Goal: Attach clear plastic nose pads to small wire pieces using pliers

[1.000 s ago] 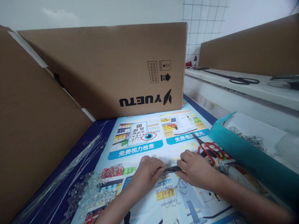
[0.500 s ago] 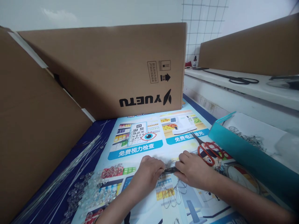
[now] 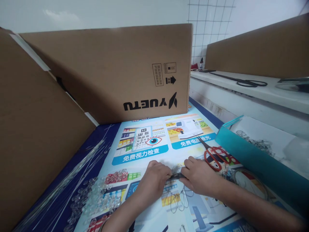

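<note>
My left hand (image 3: 153,182) and my right hand (image 3: 198,175) meet over a printed poster mat (image 3: 145,141). Between their fingertips both pinch a small dark tool or wire piece (image 3: 177,176); what it is exactly I cannot tell. Thin wire loops (image 3: 177,198) hang and lie just below the hands on the mat. A heap of clear glass-like beads (image 3: 96,199) lies left of my left forearm. Red-handled scissors (image 3: 213,154) rest just beyond my right hand.
A large cardboard box (image 3: 116,71) marked YUETU stands at the back, another cardboard panel (image 3: 31,129) on the left. Long clear rods (image 3: 70,180) lie at the left. A teal tray (image 3: 253,161) with wire pieces sits right. Black scissors (image 3: 243,82) lie on the white ledge.
Both hands have shifted slightly left and closer together on the dark piece. The wire loops below them have moved a little.
</note>
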Tool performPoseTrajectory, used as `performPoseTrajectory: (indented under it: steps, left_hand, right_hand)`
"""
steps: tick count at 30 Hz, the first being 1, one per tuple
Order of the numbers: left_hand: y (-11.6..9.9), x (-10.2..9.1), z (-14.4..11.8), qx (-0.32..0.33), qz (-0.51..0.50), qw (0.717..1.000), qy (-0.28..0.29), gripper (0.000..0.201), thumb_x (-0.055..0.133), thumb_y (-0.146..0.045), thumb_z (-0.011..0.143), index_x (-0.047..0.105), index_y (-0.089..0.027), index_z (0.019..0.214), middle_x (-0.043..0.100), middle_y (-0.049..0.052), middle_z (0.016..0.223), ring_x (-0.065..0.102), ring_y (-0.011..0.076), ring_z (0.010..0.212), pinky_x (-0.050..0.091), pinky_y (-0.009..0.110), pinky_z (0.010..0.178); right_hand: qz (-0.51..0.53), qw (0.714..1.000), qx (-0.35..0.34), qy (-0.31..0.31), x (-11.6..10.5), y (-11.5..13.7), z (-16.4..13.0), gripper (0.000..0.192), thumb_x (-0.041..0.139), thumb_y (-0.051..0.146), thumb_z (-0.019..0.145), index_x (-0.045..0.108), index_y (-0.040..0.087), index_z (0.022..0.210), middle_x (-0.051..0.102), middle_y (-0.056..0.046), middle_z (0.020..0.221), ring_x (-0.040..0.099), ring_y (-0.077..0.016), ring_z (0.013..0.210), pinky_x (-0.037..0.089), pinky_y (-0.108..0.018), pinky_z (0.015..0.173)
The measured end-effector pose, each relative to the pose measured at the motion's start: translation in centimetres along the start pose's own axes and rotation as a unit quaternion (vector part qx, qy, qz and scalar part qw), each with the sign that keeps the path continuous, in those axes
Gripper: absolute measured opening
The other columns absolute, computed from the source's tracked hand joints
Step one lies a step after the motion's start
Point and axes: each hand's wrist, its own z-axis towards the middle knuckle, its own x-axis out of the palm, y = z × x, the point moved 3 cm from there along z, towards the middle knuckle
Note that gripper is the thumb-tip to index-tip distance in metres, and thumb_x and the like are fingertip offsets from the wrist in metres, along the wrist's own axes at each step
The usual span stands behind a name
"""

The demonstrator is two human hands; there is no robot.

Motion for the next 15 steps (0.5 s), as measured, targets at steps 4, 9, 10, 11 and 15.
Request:
performPoseTrajectory:
  steps: [4,9,10,11,15]
  left_hand:
    - [0.02,-0.08,0.02,-0.001,0.001,1.0,0.006,0.023,0.036,-0.008,0.085,0.055,-0.018,0.077,0.06,0.002,0.07,0.053,0.0173,0.07,0.033,0.035,0.078]
    - [0.53,-0.43,0.13,-0.018,-0.016,1.0,0.007,0.023,0.037,-0.01,0.086,0.054,-0.019,0.075,0.06,0.0,0.069,0.052,0.0159,0.068,0.034,0.033,0.076]
    - [0.65,-0.46,0.14,-0.02,-0.016,1.0,0.007,0.022,0.037,-0.01,0.086,0.054,-0.019,0.075,0.06,0.0,0.069,0.052,0.0157,0.067,0.034,0.033,0.075]
    - [0.74,-0.48,0.15,-0.02,-0.015,1.0,0.007,0.022,0.037,-0.01,0.086,0.054,-0.019,0.074,0.06,-0.001,0.068,0.052,0.0156,0.067,0.034,0.032,0.075]
    - [0.82,-0.45,0.13,-0.017,-0.014,1.0,0.005,0.022,0.037,-0.011,0.087,0.054,-0.019,0.075,0.06,-0.001,0.069,0.052,0.0154,0.067,0.034,0.032,0.075]
  right_hand:
    - [0.004,1.0,0.006,0.005,-0.19,0.14,0.0,0.025,0.044,0.037,0.087,0.059,0.017,0.082,0.055,-0.008,0.083,0.045,-0.0222,0.084,0.035,-0.032,0.068]
    - [-0.003,1.0,0.018,-0.003,-0.7,0.06,-0.02,0.023,0.047,0.037,0.085,0.059,0.018,0.081,0.054,-0.008,0.084,0.045,-0.0229,0.085,0.034,-0.034,0.069]
    - [-0.005,1.0,0.018,-0.004,-0.76,-0.01,-0.06,0.023,0.048,0.037,0.085,0.059,0.018,0.081,0.054,-0.008,0.084,0.044,-0.023,0.085,0.034,-0.034,0.07]
    - [-0.007,1.0,0.018,-0.006,-0.81,-0.08,-0.11,0.023,0.048,0.037,0.084,0.059,0.018,0.081,0.054,-0.008,0.083,0.044,-0.0232,0.085,0.034,-0.035,0.07]
    - [-0.013,1.0,0.012,-0.011,-0.9,-0.38,-0.39,0.024,0.048,0.038,0.085,0.059,0.018,0.08,0.053,-0.007,0.083,0.044,-0.0233,0.085,0.033,-0.035,0.07]
